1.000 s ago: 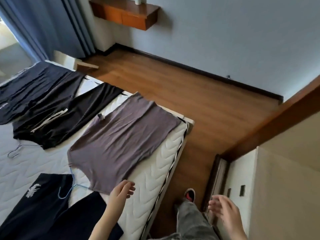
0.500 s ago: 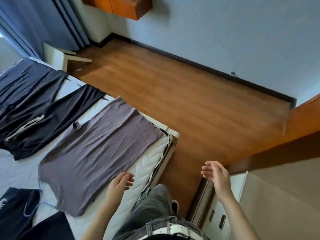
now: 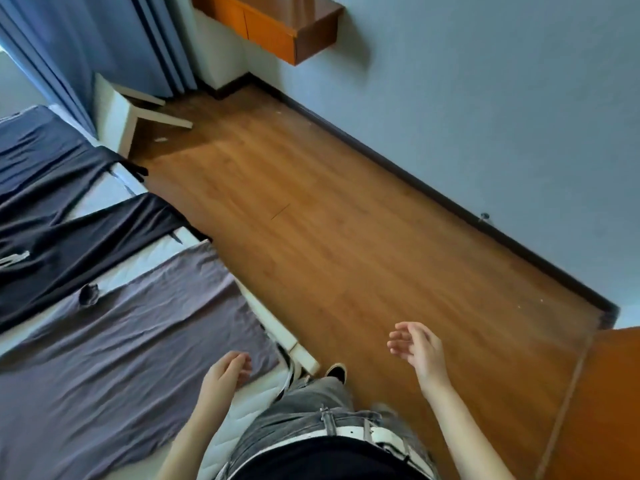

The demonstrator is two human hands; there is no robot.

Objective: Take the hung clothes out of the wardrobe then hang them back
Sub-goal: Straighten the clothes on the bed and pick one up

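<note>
Grey shirt (image 3: 114, 344): it lies flat on the mattress (image 3: 145, 263), spread out, its long axis running from lower left toward upper right, with one straight edge reaching the bed's floor-side edge near the corner. Which end is the collar I cannot tell; a small dark bump sits near its upper left edge.
Black garment (image 3: 72, 244): it lies next above the grey one on the bed, long axis roughly parallel, one end pointing at the wooden floor (image 3: 346, 237) and draping just over the mattress edge. A pale strip shows on it at the far left.
Dark blue garment (image 3: 38, 157): it is farthest up the bed, near the curtain (image 3: 104, 46), also laid flat.
My left hand (image 3: 225, 375): it hovers over the lower right corner of the grey shirt, palm down, fingers curled loosely and apart, gripping nothing. Whether it touches the cloth I cannot tell.
My right hand (image 3: 415, 348): it is raised over the bare floor, well apart from the left, palm turned inward, fingers spread and slightly bent, empty.
Forearms: both rise from the bottom of the view, either side of my grey jeans (image 3: 311, 403) and white belt (image 3: 363, 433).
Wooden panel (image 3: 602, 403): an orange-brown surface fills the lower right corner.
</note>
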